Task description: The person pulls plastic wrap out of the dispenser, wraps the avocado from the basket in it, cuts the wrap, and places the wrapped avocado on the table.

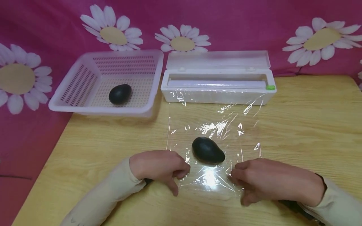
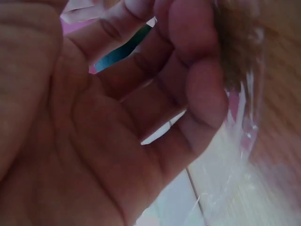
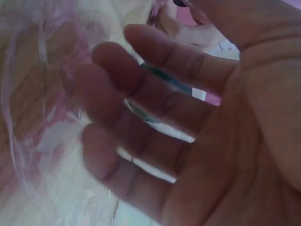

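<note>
A dark, smooth avocado (image 1: 208, 150) lies on a sheet of clear cling film (image 1: 212, 127) spread over the table. The film runs back to a white dispenser box (image 1: 217, 94) with its lid up and a roll inside. At the film's near left edge is my left hand (image 1: 162, 166), fingers loosely bent and thumb apart; its palm holds nothing in the left wrist view. My right hand (image 1: 268, 179) is at the near right edge, fingertips close to the film. Its fingers (image 3: 136, 113) are relaxed and spread, with the thumb apart.
A pale pink plastic basket (image 1: 101, 110) stands at the back left with another dark avocado (image 1: 120, 94) in it. Small and green, a slider (image 1: 270, 87) sits on the dispenser's right end. Behind the wooden table (image 1: 311, 125) hangs a magenta cloth (image 1: 240, 25) with white flowers.
</note>
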{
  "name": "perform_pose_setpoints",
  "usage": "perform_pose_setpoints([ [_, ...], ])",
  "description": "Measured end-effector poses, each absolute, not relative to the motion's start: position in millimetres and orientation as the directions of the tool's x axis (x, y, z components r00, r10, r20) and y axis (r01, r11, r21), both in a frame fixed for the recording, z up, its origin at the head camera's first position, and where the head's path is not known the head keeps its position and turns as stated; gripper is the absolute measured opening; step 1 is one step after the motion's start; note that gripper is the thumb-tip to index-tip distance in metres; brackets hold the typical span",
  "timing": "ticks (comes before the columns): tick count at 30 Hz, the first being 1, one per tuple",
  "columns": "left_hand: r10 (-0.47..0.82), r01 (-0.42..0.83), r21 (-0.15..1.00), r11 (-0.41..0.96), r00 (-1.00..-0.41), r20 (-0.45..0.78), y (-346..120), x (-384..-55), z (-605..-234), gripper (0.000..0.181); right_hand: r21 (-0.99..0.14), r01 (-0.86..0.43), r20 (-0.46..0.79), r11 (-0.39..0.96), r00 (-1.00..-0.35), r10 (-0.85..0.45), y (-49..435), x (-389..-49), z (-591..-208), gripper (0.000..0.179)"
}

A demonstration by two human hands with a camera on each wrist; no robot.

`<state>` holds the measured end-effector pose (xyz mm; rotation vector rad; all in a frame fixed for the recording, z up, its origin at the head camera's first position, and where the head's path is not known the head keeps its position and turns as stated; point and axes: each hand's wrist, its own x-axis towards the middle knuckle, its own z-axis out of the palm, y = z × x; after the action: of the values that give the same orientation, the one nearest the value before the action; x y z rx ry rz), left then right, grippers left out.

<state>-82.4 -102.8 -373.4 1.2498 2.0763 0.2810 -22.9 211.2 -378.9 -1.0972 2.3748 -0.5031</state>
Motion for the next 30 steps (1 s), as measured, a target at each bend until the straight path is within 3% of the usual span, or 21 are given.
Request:
perform_pose_setpoints([
  [5,0.831,0.706,0.473,0.527,-0.311,-0.461,-106.1,-78.6,-374.6,0.051,-0.486,-0.581,-0.313,0.653,-0.582,-0.751,206.1,-20.2,-384.2,0.042],
  [15,0.815,0.710,0.444,0.547,-0.330,-0.476,-106.9,-72.9,-369.8,0.042,-0.414,-0.622,-0.297,0.665,-0.598,-0.745,207.4,-15.1,-390.3,0.047],
  [24,0.849,0.734,0.457,0.502,-0.317,-0.423,-109.6,-74.9,-368.0,0.027,-0.333,-0.718,-0.214,0.611,-0.573,-0.791,209.0,-15.4,-390.7,0.029],
  [30,0.842,0.731,0.449,0.514,-0.330,-0.428,-111.7,-74.5,-366.1,0.029,-0.298,-0.741,-0.203,0.602,-0.567,-0.798,208.9,-15.2,-387.5,0.032],
])
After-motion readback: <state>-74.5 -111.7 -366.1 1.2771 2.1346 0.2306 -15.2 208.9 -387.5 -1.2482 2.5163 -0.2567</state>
